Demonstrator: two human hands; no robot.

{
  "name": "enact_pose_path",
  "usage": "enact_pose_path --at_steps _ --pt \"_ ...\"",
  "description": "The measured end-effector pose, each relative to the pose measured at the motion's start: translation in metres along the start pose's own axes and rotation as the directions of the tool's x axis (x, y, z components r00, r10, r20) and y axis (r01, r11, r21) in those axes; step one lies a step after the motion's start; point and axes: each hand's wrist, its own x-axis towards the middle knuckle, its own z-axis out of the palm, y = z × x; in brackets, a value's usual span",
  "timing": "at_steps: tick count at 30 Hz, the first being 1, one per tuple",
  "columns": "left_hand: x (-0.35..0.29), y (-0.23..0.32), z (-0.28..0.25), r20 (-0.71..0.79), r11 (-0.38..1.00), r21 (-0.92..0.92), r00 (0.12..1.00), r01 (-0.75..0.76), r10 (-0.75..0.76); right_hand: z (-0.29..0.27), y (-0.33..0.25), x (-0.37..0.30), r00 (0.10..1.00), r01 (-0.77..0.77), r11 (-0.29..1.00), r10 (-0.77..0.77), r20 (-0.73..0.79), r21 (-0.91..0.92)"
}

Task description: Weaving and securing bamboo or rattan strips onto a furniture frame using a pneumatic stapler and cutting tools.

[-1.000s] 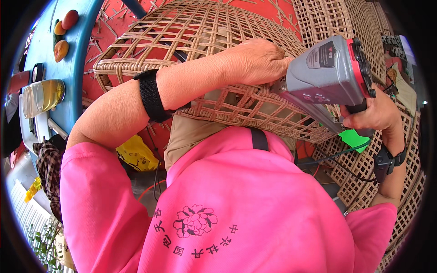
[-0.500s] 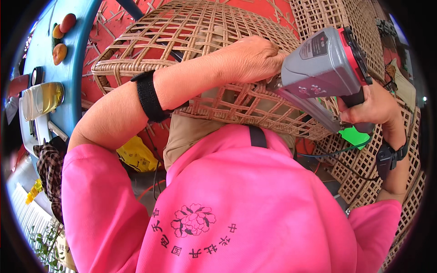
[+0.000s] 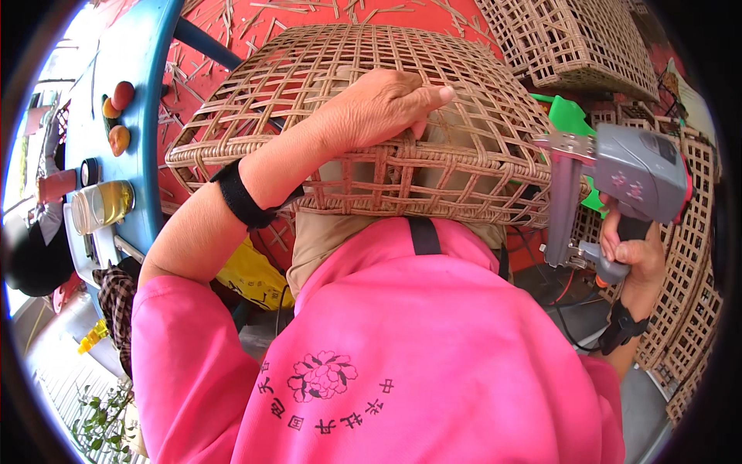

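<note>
A woven rattan basket (image 3: 464, 182) lies across my lap, its open lattice bound by a thick rim. My left hand (image 3: 386, 108) is bent over the near edge of the basket, fingers curled at the strands near the middle; the fingertips are partly hidden. To the right of the basket, my right hand (image 3: 638, 247) grips the black handle of a grey air-powered nail gun (image 3: 641, 170). The gun's long metal magazine (image 3: 564, 205) points down toward me, and its nose is at the basket's right corner.
On the left, a blue table (image 3: 147, 116) holds fruit (image 3: 122, 95) and a glass jar of yellow liquid (image 3: 104, 207). More woven baskets (image 3: 591, 42) stand at the right. Rattan scraps litter the red floor (image 3: 309, 14). A green object (image 3: 570, 116) is behind the gun. Another person (image 3: 39, 247) is at the far left.
My right hand has drawn the nail gun rightward and down, away from the basket's middle, and turned it. My left hand has shifted slightly left along the basket's edge.
</note>
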Motion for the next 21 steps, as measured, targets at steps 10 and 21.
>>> enact_pose_path --at_steps 10,21 --pt "0.001 0.004 0.002 0.011 0.999 0.021 1.000 -0.029 0.029 -0.019 0.072 -0.055 0.947 0.182 0.971 -0.131 -0.292 0.154" --pt "0.007 0.002 0.001 0.068 0.996 0.086 0.998 -0.006 0.001 -0.020 0.101 -0.063 0.958 0.166 0.965 -0.109 -0.266 0.205"
